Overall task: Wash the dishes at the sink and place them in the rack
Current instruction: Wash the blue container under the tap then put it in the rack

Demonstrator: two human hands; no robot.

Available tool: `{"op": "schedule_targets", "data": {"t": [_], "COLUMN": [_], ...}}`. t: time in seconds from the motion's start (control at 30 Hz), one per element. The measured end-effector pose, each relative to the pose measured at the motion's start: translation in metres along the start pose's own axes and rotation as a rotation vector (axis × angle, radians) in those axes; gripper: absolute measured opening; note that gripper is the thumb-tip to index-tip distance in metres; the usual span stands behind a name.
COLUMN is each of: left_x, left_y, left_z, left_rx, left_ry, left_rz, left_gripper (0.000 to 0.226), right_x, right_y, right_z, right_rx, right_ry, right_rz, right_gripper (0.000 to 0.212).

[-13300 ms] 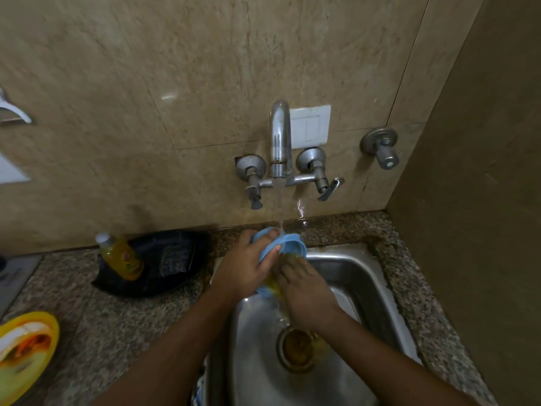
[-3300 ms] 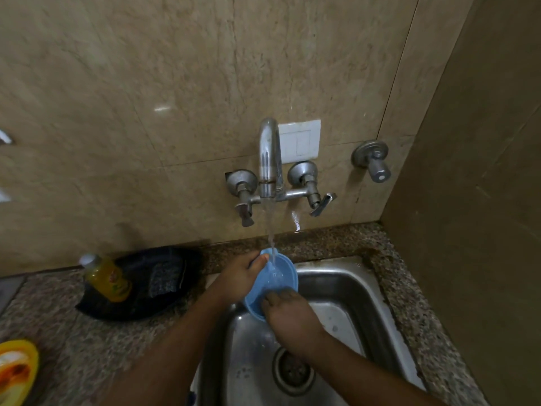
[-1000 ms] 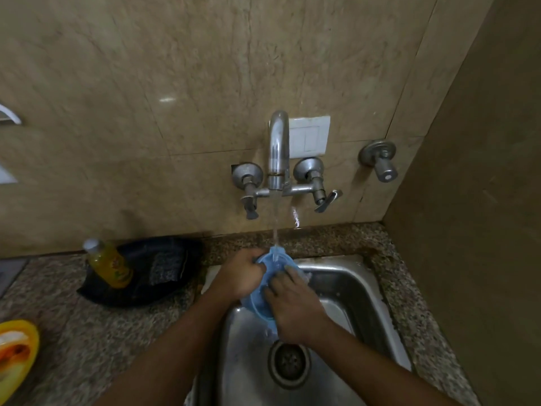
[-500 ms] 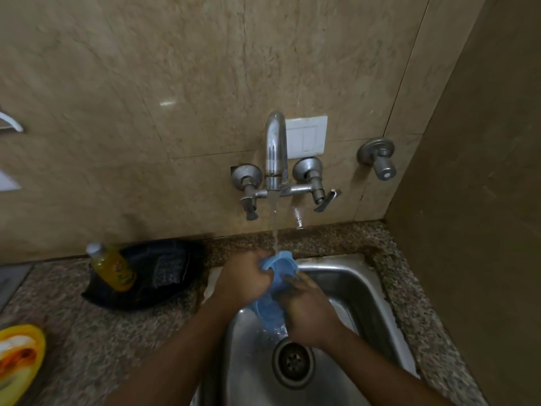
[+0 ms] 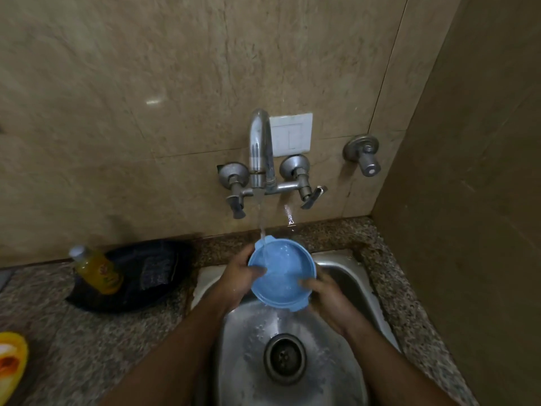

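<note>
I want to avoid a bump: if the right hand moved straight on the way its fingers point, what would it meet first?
The right hand already grips the blue bowl, so the bowl is first. Beyond it probably comes the left hand on the opposite rim; depth is unclear.

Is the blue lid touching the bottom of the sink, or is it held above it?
Apart. In the head view both hands, left hand and right hand, hold the blue lid up under the tap water, and bare sink steel shows below its lower edge.
</note>
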State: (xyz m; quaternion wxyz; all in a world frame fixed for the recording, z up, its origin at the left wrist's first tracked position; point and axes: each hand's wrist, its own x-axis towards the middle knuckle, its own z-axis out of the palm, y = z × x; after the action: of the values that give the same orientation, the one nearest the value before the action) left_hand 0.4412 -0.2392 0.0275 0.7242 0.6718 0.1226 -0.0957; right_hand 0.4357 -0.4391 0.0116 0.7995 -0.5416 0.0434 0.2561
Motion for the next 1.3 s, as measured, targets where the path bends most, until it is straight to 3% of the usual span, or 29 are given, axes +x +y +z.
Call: {"op": "schedule_targets", "data": {"t": [0.1,0.17,0.27,0.33,0.43,0.53,0.63,0.8,0.93,1.07,1.17,1.23,1.3], "left_x": [-0.001,-0.009,-0.024,-0.032,-0.039,-0.039,-0.035,-0.037,-0.035,-0.036,-0.035,-0.032,-0.03], "left_y": [-0.015,-0.028,-0.054,-0.066,-0.068,-0.069,-0.068,-0.026,-0.007,0.004,0.01,0.015,0.023], "left_z": [-0.017,-0.027,-0.039,-0.047,-0.047,-0.044,-0.04,-0.012,-0.011,-0.013,-0.015,-0.013,-0.006], "left_rx": [0.396,0.683,0.869,1.017,1.073,1.05,0.77,0.213,0.105,0.046,-0.173,-0.167,-0.088], "left_ry": [-0.21,-0.187,-0.152,-0.187,-0.199,-0.154,-0.152,-0.035,0.033,0.007,-0.037,-0.088,-0.108], "left_rz": [0.166,0.19,0.277,0.285,0.263,0.208,0.144,-0.016,-0.144,-0.101,-0.086,-0.093,-0.114], "left_gripper": [0.085,0.093,0.094,0.095,0.095,0.094,0.089,0.044,0.031,0.04,0.062,0.073,0.068], "right_x": [-0.003,-0.008,-0.009,-0.011,-0.016,-0.017,-0.003,0.001,0.0,0.002,0.004,0.004,0.005], "right_y": [0.003,0.009,0.026,0.038,0.048,0.049,0.041,0.024,0.021,0.019,0.018,0.016,0.013], "right_z": [0.0,-0.001,-0.012,-0.016,-0.019,-0.011,-0.001,0.022,0.026,0.022,0.026,0.03,0.031], "right_rx": [-0.629,-0.895,-1.304,-1.497,-1.593,-1.456,-0.967,-0.228,-0.088,-0.009,0.072,0.108,0.059], "right_ry": [0.164,0.185,0.125,0.065,0.069,0.249,0.466,0.259,0.162,0.135,0.142,0.211,0.273], "right_rz": [-0.297,-0.447,-0.595,-0.608,-0.67,-0.424,0.012,0.34,0.392,0.357,0.277,0.168,0.019], "right_gripper": [0.051,0.055,0.065,0.078,0.09,0.069,0.038,0.019,0.023,0.028,0.038,0.036,0.034]}}
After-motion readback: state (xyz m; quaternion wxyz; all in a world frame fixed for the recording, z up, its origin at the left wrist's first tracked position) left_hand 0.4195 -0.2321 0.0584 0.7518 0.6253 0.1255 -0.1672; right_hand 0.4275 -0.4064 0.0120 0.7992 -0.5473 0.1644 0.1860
